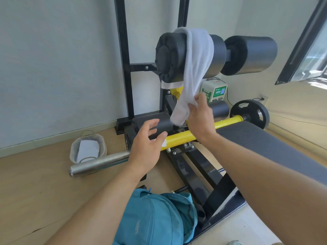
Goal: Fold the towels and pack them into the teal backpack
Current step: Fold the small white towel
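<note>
A white towel [193, 68] hangs draped over the upper black foam roller [169, 57] of a gym bench machine. My right hand [200, 115] pinches the towel's lower hanging end between thumb and fingers. My left hand [147, 145] hovers lower left with its fingers spread and relaxed, holding nothing, in front of a lower black roller [164, 127] and the yellow bar [180, 138]. The teal backpack [155, 220] lies on the floor at the bottom centre, below my forearms. A second white folded cloth [87, 150] sits in a small grey basket [102, 144] on the floor at left.
The black bench frame [200, 174] and grey padded seat [265, 144] fill the right side. A steel bar end [99, 164] lies on the wooden floor by the basket. A weight plate [251, 114] and a green-white box [215, 91] stand by the wall.
</note>
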`<state>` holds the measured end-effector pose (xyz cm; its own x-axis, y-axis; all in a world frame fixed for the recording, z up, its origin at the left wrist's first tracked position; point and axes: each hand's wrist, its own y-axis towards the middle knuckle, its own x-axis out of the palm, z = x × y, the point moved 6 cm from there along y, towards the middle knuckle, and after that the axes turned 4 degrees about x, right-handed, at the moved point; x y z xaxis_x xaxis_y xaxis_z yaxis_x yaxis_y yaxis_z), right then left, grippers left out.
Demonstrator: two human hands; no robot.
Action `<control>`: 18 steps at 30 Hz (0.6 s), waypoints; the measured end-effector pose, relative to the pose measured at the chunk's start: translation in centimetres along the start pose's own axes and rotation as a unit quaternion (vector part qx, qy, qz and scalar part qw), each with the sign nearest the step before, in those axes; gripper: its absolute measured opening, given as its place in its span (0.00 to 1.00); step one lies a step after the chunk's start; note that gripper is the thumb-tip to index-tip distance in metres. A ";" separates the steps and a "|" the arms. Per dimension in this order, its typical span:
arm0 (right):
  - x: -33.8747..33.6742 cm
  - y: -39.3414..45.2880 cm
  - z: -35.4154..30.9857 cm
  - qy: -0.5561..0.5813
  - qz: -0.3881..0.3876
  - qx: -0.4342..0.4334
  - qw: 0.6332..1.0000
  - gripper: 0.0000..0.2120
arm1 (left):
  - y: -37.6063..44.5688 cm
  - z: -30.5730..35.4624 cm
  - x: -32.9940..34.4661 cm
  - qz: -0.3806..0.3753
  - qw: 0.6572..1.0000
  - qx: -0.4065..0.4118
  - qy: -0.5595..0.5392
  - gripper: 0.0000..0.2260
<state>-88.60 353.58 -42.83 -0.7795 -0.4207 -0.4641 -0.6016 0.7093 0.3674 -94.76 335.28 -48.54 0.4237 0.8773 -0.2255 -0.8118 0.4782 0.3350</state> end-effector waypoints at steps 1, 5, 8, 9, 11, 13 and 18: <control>0.4 -1.5 -0.2 -0.013 -0.033 -0.021 0.999 0.08 | -0.2 0.0 -0.2 0.011 1.000 0.004 0.000 0.21; 1.4 -6.6 -0.6 -0.139 -0.217 -0.086 0.962 0.17 | -1.4 0.9 -1.5 0.030 0.983 0.120 0.137 0.40; 0.6 -9.5 -0.9 -0.225 -0.366 -0.110 0.897 0.16 | -2.0 1.3 -1.9 -0.011 0.935 0.204 0.291 0.49; 0.0 -10.4 -1.1 -0.239 -0.411 -0.115 0.872 0.15 | -2.2 1.2 -1.8 -0.028 0.920 0.227 0.319 0.47; -0.7 -11.9 -1.4 -0.251 -0.485 -0.124 0.829 0.13 | -2.9 1.0 -1.5 -0.083 0.900 0.271 0.330 0.34; -1.3 -12.7 -1.8 -0.221 -0.520 -0.118 0.817 0.10 | -3.7 0.4 -0.8 -0.168 0.890 0.293 0.307 0.17; -2.6 -10.9 -1.0 -0.166 -0.458 -0.085 0.869 0.08 | -6.1 -2.4 0.1 -0.339 0.925 0.031 0.167 0.08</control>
<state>-80.21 346.37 -44.87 0.1165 -0.5585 -0.8213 -0.9825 0.0565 -0.1777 -90.74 332.38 -52.80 0.6707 0.3177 -0.6703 -0.3764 0.9244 0.0615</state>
